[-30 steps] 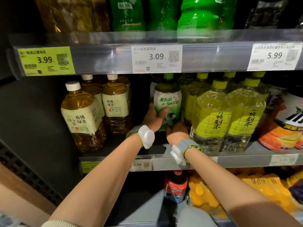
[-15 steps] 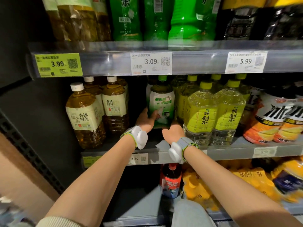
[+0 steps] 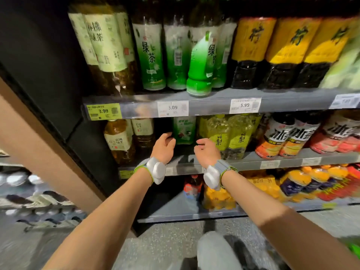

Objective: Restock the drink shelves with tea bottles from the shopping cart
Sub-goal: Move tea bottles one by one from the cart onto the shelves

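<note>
Hands at frame centre, both empty: the left hand (image 3: pixel 164 142) and right hand (image 3: pixel 206 151) hang with fingers loosely curled, just in front of a green-and-white labelled tea bottle (image 3: pixel 184 130) standing on the middle shelf (image 3: pixel 253 162). Half a second earlier both hands were on that bottle; they have since let go and drawn back. The bottle's cap is hidden behind the price rail (image 3: pixel 194 108) above. Motion blur smears the labels; shapes at lower left cannot be made out.
</note>
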